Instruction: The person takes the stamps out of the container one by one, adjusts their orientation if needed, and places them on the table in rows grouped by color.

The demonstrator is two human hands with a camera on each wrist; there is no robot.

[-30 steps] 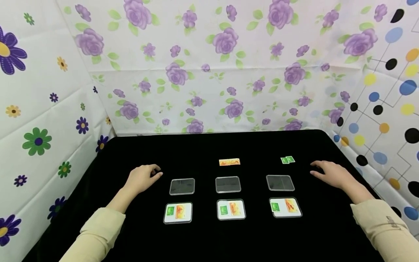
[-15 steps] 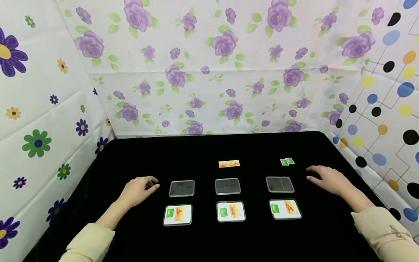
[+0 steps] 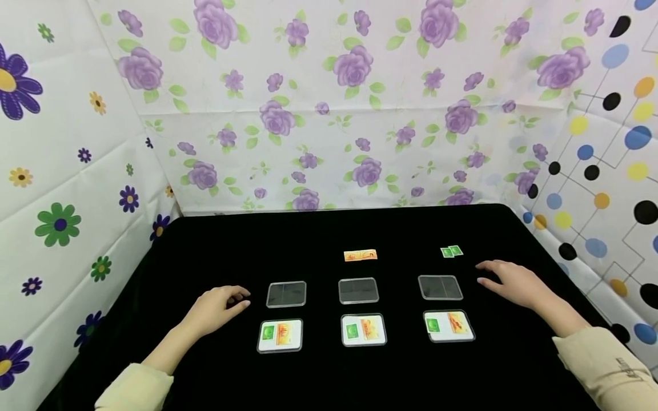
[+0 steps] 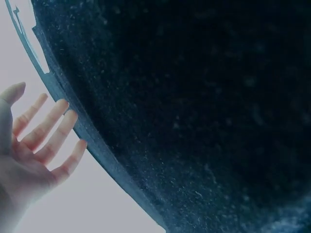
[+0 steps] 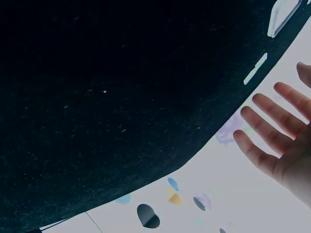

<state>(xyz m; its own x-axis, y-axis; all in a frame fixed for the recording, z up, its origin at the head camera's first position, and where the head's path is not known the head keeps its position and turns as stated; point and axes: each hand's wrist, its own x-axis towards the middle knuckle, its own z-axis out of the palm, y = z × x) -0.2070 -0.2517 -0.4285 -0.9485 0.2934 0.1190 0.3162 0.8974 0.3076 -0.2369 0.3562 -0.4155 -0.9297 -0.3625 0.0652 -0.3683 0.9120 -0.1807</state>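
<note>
Head view: a person's left hand [image 3: 213, 310], its fingers relaxed and slightly bent, is beside the leftmost of three clear cases [image 3: 286, 294] on a black-covered table [image 3: 329, 379]. The right hand [image 3: 516, 283], fingers loosely extended, is near two overlapping green stamps [image 3: 447, 252]. An orange strip [image 3: 360, 255] lies beyond the middle clear case; three card-filled cases [image 3: 363, 342] line the nearer side. Left wrist view: the fingers are loose and spread. Right wrist view: the fingers are likewise slack and apart.
</note>
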